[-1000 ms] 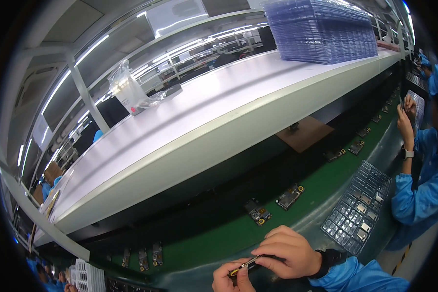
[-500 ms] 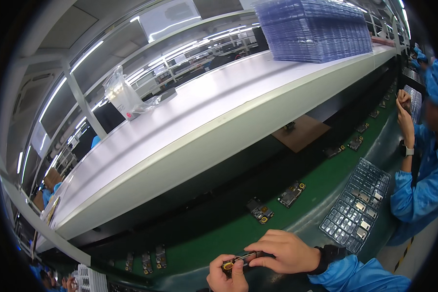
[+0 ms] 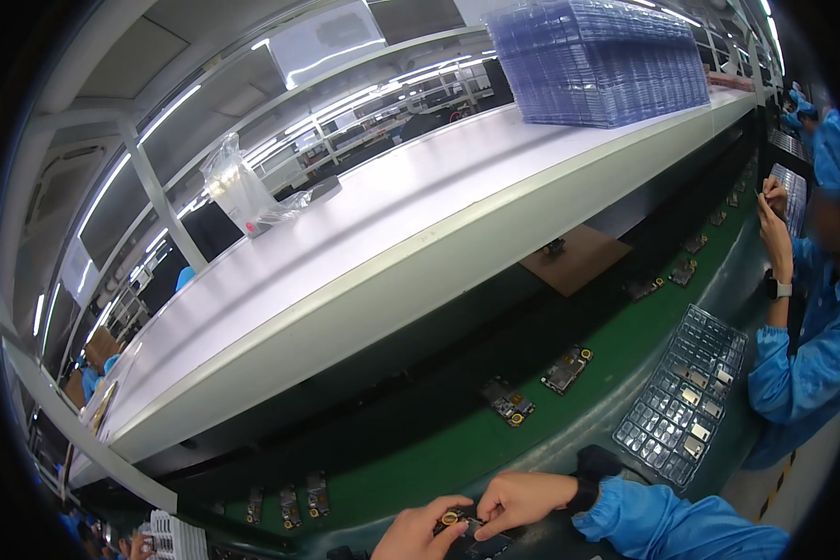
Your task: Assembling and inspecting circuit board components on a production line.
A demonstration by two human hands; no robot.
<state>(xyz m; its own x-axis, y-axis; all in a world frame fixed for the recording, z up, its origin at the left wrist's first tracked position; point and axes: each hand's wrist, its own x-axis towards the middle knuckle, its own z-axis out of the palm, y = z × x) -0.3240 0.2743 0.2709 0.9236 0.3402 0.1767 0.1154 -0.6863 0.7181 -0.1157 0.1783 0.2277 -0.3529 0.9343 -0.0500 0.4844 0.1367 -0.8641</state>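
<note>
At six o'clock, my left hand (image 3: 427,534) and right hand (image 3: 523,497) both pinch a small circuit board (image 3: 467,530) above the green belt (image 3: 457,457), fingers narrow, to steady it.

My right hand (image 3: 523,499) is bare, with a black band at the wrist and a bright blue sleeve (image 3: 681,523) gathered into an elastic cuff just behind it. My left hand (image 3: 425,532) is bare too, and the lower edge cuts it off before any sleeve shows.
</note>
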